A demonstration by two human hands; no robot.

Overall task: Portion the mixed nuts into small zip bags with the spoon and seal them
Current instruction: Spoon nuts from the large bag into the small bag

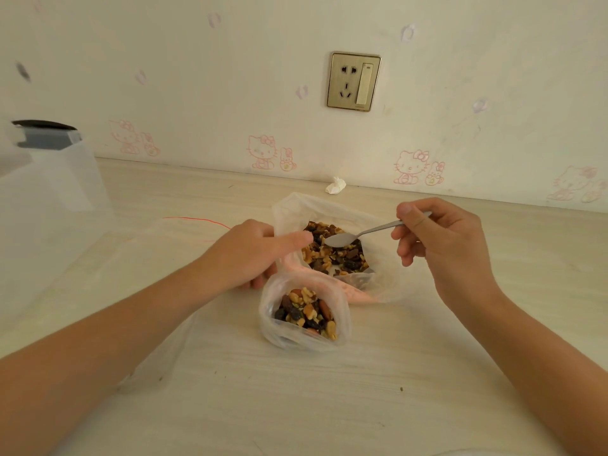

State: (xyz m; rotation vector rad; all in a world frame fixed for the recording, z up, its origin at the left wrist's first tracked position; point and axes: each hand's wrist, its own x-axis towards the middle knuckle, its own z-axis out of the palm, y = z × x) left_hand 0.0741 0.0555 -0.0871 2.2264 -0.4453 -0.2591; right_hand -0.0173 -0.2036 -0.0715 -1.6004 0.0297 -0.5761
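Spoon [367,231] sits pinched in right hand [442,248] over big bag [296,207] of nuts [329,256]; left hand [250,255] grips its rim beside small bag [273,325].

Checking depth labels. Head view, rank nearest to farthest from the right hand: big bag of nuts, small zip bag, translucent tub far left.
1. Large clear plastic bag of mixed nuts, just left of the right hand, under its metal spoon.
2. Small clear zip bag of nuts, lower centre.
3. Translucent grey-lidded tub, far left by the wall.
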